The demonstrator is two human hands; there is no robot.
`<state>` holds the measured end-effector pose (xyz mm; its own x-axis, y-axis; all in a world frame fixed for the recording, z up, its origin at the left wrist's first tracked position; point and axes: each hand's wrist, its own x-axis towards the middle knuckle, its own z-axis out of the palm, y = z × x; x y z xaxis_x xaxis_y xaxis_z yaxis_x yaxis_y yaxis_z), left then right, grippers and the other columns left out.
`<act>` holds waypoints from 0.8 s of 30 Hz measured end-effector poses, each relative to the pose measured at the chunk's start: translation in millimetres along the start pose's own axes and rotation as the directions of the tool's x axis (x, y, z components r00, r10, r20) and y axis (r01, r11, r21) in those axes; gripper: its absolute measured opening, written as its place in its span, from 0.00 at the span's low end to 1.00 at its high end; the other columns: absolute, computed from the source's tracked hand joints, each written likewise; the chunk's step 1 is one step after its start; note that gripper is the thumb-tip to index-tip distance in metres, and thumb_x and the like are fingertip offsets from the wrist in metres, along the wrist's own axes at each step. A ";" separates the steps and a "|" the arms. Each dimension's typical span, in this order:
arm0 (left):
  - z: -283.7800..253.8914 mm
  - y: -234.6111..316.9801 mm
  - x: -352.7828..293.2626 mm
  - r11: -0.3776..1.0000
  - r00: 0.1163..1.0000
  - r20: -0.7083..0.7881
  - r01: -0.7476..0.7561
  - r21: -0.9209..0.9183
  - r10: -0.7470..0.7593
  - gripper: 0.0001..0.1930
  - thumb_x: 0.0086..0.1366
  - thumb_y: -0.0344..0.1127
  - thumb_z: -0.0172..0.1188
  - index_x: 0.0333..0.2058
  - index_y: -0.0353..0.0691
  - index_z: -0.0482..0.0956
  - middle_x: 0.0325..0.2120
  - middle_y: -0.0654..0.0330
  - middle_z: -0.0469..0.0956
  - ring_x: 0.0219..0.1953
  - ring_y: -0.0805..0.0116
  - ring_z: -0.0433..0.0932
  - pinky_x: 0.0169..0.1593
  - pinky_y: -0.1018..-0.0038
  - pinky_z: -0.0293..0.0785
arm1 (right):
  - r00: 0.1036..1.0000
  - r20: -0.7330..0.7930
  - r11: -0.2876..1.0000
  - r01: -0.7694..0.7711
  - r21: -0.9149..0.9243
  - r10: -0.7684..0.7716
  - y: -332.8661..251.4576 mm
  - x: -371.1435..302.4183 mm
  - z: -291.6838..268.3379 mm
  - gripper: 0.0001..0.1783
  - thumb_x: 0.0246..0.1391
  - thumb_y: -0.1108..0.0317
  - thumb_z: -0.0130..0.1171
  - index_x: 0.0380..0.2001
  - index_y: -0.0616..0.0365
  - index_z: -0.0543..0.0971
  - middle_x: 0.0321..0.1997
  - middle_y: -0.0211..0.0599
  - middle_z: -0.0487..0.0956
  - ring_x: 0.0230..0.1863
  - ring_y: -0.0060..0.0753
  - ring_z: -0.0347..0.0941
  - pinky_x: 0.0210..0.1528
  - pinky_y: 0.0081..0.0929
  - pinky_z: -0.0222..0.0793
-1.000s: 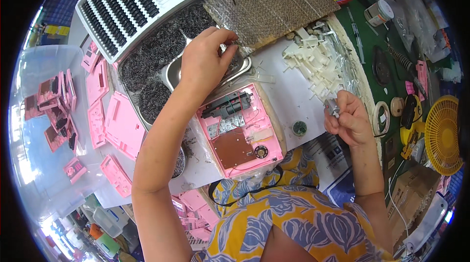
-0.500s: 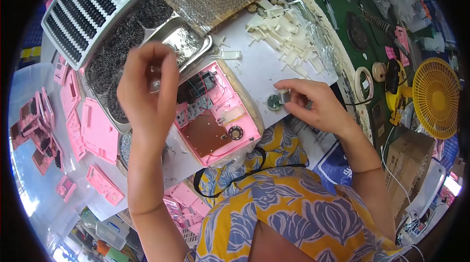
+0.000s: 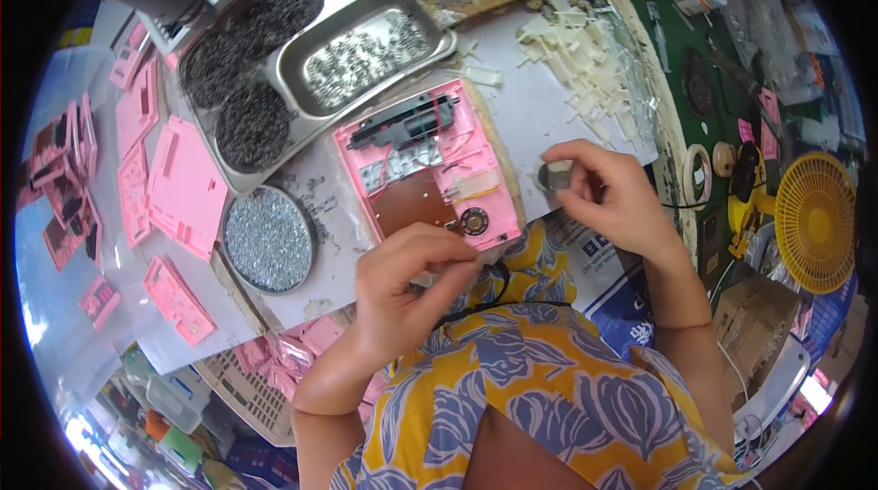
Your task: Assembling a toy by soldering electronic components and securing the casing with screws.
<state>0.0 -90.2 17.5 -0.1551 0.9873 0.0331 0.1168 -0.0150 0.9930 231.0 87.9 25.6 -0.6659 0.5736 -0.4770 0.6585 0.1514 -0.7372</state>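
Observation:
A pink plastic case (image 3: 501,170) lies open on the bench in front of me. Inside it are a brown circuit board (image 3: 410,206), a black battery holder (image 3: 402,127), thin wires and a small round speaker (image 3: 474,221). My left hand (image 3: 407,275) is over the case's near edge, thumb and fingers pinched beside the speaker; anything between the tips is too small to make out. To the right of the case, my right hand (image 3: 617,202) grips a small grey metal block (image 3: 557,175) between thumb and forefinger. A dark round piece shows partly behind the block.
Metal trays hold black springs (image 3: 251,124) and small silver parts (image 3: 366,51). A round dish (image 3: 268,238) of tiny shiny pieces stands left of the case. Pink casings (image 3: 187,188) lie farther left, white plastic parts (image 3: 585,60) at the back, a yellow fan (image 3: 814,220) at right.
My left hand has come down from the trays to the near edge of the pink case. My right hand still holds the grey block. The view has shifted.

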 end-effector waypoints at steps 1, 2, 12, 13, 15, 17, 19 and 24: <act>3.5 -1.1 0.4 1.000 1.000 -0.014 -0.023 0.011 0.023 0.11 0.59 0.19 0.68 0.40 0.33 0.82 0.36 0.55 0.83 0.34 0.69 0.83 0.37 0.76 0.80 | 0.997 0.023 0.976 0.069 0.205 -0.075 -2.2 -1.1 5.7 0.26 0.53 0.75 0.65 0.56 0.59 0.75 0.36 0.29 0.78 0.34 0.19 0.74 0.36 0.20 0.69; 7.2 -2.6 2.0 0.999 0.999 -0.017 -0.049 0.018 0.049 0.11 0.58 0.19 0.69 0.40 0.33 0.82 0.36 0.55 0.83 0.35 0.68 0.83 0.36 0.75 0.81 | 0.989 0.023 0.907 0.121 0.403 -0.143 -4.8 -7.4 12.6 0.26 0.55 0.75 0.66 0.58 0.60 0.74 0.37 0.28 0.79 0.34 0.16 0.73 0.36 0.17 0.68; 20.9 -15.4 -8.6 0.990 0.995 -0.075 -0.081 -0.117 0.073 0.23 0.58 0.19 0.72 0.50 0.33 0.73 0.36 0.53 0.84 0.38 0.67 0.87 0.40 0.73 0.85 | 0.917 0.288 0.470 -0.133 0.873 -0.275 -15.2 -2.1 49.2 0.29 0.56 0.77 0.67 0.62 0.60 0.72 0.46 0.30 0.80 0.37 0.14 0.74 0.39 0.15 0.71; 21.0 -15.8 -8.3 0.987 0.994 -0.073 -0.085 -0.135 0.076 0.23 0.58 0.19 0.72 0.51 0.33 0.73 0.36 0.53 0.84 0.38 0.67 0.87 0.41 0.73 0.85 | 0.910 0.305 0.475 -0.144 0.868 -0.282 -14.3 -1.1 49.0 0.29 0.56 0.77 0.67 0.61 0.60 0.72 0.46 0.30 0.80 0.38 0.15 0.74 0.39 0.15 0.71; 21.7 -17.9 -8.2 0.986 0.995 -0.067 -0.086 -0.146 0.077 0.24 0.58 0.19 0.71 0.51 0.33 0.72 0.37 0.52 0.84 0.39 0.67 0.87 0.42 0.72 0.85 | 0.943 0.219 0.449 -0.087 0.889 -0.250 -19.6 -1.1 55.2 0.30 0.56 0.76 0.68 0.61 0.59 0.72 0.46 0.28 0.80 0.38 0.15 0.74 0.39 0.16 0.72; 22.4 -17.9 -8.8 0.985 0.995 -0.075 -0.081 -0.154 0.070 0.24 0.59 0.19 0.71 0.52 0.33 0.72 0.37 0.52 0.84 0.40 0.67 0.87 0.42 0.72 0.85 | 0.959 0.119 0.531 0.036 0.846 -0.256 -21.2 -3.8 59.3 0.30 0.56 0.76 0.68 0.61 0.59 0.73 0.46 0.28 0.81 0.39 0.16 0.75 0.39 0.17 0.73; 23.0 -16.1 -10.2 0.985 0.994 -0.096 -0.069 -0.160 0.054 0.23 0.59 0.20 0.72 0.51 0.33 0.73 0.37 0.53 0.84 0.41 0.67 0.87 0.43 0.72 0.85 | 0.947 0.017 0.688 0.220 0.692 -0.321 -18.5 -7.5 60.9 0.29 0.56 0.75 0.68 0.60 0.58 0.73 0.46 0.29 0.81 0.39 0.19 0.76 0.39 0.20 0.74; 16.0 -17.7 -4.6 0.959 0.966 -0.069 -0.238 0.152 0.251 0.23 0.54 0.20 0.74 0.47 0.33 0.75 0.36 0.51 0.84 0.37 0.58 0.86 0.38 0.69 0.84 | 0.857 -0.143 0.837 0.515 0.186 -0.495 -31.3 -7.9 53.1 0.26 0.52 0.72 0.70 0.55 0.57 0.76 0.43 0.38 0.82 0.40 0.35 0.80 0.40 0.32 0.77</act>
<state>14.4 -92.0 -2.1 -0.1877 0.9389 0.2886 0.2984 -0.2254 0.9274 197.0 35.9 27.0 -0.8466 0.5317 0.0248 0.1429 0.2719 -0.9517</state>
